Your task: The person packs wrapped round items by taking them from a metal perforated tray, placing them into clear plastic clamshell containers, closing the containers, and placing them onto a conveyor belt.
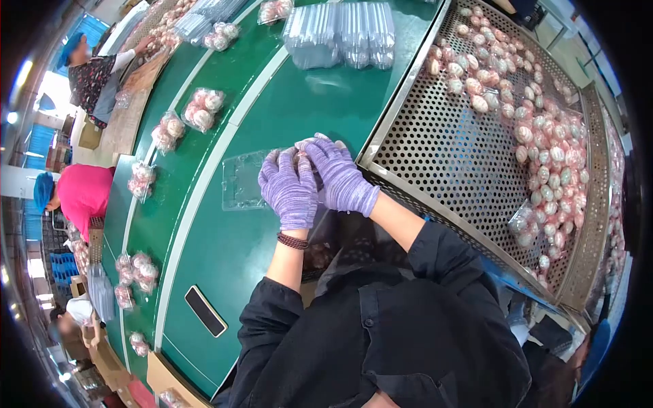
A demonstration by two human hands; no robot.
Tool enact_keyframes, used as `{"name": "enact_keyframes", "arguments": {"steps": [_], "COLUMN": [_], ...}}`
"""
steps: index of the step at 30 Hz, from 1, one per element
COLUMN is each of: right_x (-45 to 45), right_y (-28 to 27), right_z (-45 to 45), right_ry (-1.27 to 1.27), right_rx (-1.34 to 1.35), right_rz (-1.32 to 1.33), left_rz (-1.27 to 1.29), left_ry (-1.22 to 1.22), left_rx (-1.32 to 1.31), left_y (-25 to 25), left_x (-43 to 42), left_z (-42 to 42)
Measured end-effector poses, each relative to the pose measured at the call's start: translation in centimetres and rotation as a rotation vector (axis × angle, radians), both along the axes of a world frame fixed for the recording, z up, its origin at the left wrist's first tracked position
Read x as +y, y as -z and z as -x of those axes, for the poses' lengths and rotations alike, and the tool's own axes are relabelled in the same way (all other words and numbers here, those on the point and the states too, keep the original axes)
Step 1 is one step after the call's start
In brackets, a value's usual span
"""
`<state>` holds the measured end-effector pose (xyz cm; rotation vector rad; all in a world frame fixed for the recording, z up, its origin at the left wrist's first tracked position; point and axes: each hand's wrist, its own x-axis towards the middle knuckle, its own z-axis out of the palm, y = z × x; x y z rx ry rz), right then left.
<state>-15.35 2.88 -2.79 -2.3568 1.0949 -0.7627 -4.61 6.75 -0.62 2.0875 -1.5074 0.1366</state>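
Both my hands wear purple knitted gloves and meet over the right part of a clear plastic tray [241, 182] on the green table. My left hand [289, 187] lies palm down with its fingers on the tray's right part. Beside it, my right hand [337, 170] is bent over, its fingertips close to the left ones. A bit of something pink and white shows between the fingertips; most of it is hidden under the gloves. What the right fingers hold cannot be made out.
Right, a perforated metal tray [435, 146] holds many wrapped round items [544, 163]. Stacked clear plastic trays [340, 34] lie at the top. Filled packs [204, 109] sit on the green belt [178, 163]. A phone [205, 311] lies lower left. Several people work beyond the belt.
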Motion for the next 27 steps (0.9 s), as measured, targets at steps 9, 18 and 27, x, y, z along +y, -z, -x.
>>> {"name": "enact_keyframes", "arguments": {"steps": [9, 18, 27], "right_x": [-0.6, -1.0, -0.9], "right_y": [-0.2, 0.0, 1.8], "right_z": [0.1, -0.1, -0.1], "right_ry": [0.040, 0.045, 0.084], "right_rx": [0.184, 0.126, 0.276], "right_rz": [-0.118, -0.155, -0.026], "left_rz": [0.202, 0.241, 0.016], "left_ry": [0.169, -0.140, 0.570], "left_rx": [0.704, 1.696, -0.024], "left_y": [-1.6, -5.6, -2.5], "left_x": [1.2, 2.0, -1.5], "left_z": [-6.4, -14.4, -3.4]}}
